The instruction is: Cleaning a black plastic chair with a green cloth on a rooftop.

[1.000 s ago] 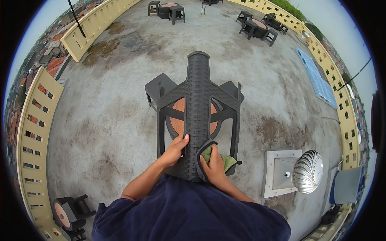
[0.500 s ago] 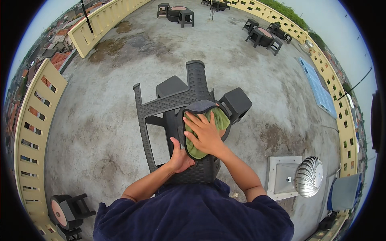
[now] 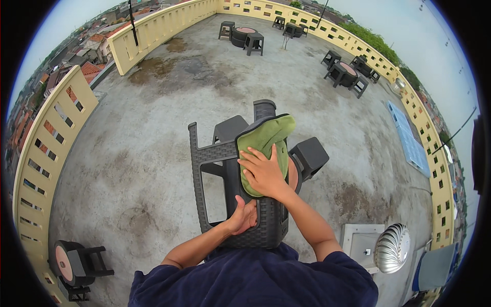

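Observation:
A black plastic stool [image 3: 200, 193] with a woven pattern lies tipped in front of my body, its legs pointing away from me. My left hand [image 3: 242, 217] is closed around the stool's near frame, fingers curled through an opening and thumb up. A green cloth [image 3: 279, 126] with a dark border drapes over the stool's right side, its far end bunched up. Flat on that cloth rests my right hand [image 3: 265, 174], fingers spread, pressing it against the stool. Part of the stool is hidden beneath the cloth.
Just beyond are another black stool [image 3: 310, 153] and a round table with a pinkish top [image 3: 292, 175], partly covered. A roof turbine vent [image 3: 393, 248] stands at the right. Similar table sets [image 3: 65, 265] stand about, and a blue pallet [image 3: 409, 138] lies near the yellow parapet [image 3: 48, 138].
The view has tilted up. The cloth's far end now rises higher over the stool, while my right hand stays spread on it. My left hand has shifted slightly on the frame.

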Demonstrator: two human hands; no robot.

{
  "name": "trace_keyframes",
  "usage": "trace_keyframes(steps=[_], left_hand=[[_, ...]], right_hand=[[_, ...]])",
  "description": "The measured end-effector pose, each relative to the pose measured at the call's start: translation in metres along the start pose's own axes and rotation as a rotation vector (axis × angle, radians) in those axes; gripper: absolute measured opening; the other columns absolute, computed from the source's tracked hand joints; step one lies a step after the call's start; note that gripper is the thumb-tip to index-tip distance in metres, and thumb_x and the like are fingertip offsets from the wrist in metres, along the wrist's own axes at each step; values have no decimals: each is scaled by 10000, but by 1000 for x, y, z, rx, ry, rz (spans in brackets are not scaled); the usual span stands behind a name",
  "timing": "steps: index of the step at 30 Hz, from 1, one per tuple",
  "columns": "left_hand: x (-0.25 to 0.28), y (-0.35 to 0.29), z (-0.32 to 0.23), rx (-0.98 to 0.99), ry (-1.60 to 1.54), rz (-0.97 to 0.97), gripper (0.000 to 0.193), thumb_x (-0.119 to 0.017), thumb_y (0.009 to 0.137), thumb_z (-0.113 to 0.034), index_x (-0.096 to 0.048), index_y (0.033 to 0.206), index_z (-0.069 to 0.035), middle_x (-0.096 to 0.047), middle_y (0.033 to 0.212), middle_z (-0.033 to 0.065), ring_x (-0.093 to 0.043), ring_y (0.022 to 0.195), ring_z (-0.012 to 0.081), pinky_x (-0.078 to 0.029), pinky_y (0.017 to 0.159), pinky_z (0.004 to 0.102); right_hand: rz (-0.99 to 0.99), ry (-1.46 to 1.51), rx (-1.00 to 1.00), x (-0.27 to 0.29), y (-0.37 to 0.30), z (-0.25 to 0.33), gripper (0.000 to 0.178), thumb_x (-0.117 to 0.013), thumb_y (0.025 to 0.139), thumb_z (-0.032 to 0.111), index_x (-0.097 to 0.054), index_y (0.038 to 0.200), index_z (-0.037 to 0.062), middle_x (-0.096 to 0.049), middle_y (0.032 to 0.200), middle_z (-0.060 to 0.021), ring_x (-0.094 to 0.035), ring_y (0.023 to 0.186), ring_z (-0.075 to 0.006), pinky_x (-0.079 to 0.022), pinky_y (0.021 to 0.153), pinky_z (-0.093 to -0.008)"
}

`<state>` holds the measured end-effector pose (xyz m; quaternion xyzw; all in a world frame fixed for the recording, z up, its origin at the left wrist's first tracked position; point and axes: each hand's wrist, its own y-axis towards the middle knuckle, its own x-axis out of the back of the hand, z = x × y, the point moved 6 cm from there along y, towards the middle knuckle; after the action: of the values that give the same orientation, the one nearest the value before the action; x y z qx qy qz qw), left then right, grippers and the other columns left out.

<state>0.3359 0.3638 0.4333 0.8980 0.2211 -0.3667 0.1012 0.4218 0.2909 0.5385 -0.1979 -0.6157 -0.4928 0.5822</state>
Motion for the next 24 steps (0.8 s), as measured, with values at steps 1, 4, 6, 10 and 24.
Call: trace_keyframes(steps=[1,4,6,10,24], left_hand=[[8,-3,11,44,29,37,1276,-161,650,-965,-55,1554,-71,-278,1554,122,-370,1382,236,-343,1113,396],[-7,-5,12,66,57,-25,1257,-175,664,-960,-74,1550,-74,-287,1542,108,-358,1379,220,-323,1118,398],[2,-15,21,171,79,-26,1168,-229,743,-906,-70,1547,-72,-263,1551,109,-293,1410,233,-276,1145,419],[-19,-4,14,-82,28,73,1055,-285,833,-814,-61,1545,-69,-258,1552,125,-292,1413,244,-277,1146,421],[53,-14,104,11,-39,-84,935,-341,898,-754,-148,1530,-94,-442,1060,-2,-354,768,99,-335,682,269]], right_hand=[[45,39,42,-6,-16,15,306,-559,890,193,-673,1164,118,-605,1304,-14,-476,1305,-200,-150,1093,-720],[-35,119,78,1,-31,17,399,-616,855,214,-630,1247,143,-454,1456,-99,-361,1383,-299,-167,1117,-665],[-192,46,-90,19,-20,-2,654,-700,795,278,-496,1402,148,-220,1581,-173,-191,1446,-410,-181,1124,-636],[-185,-60,-389,17,34,-85,906,-786,739,374,-350,1486,104,-160,1592,-198,-130,1461,-427,-190,1161,-536],[-114,28,-529,-18,-40,-12,971,-720,812,470,-275,1440,-121,-381,1440,-326,-424,1298,-449,-363,1066,-440]])
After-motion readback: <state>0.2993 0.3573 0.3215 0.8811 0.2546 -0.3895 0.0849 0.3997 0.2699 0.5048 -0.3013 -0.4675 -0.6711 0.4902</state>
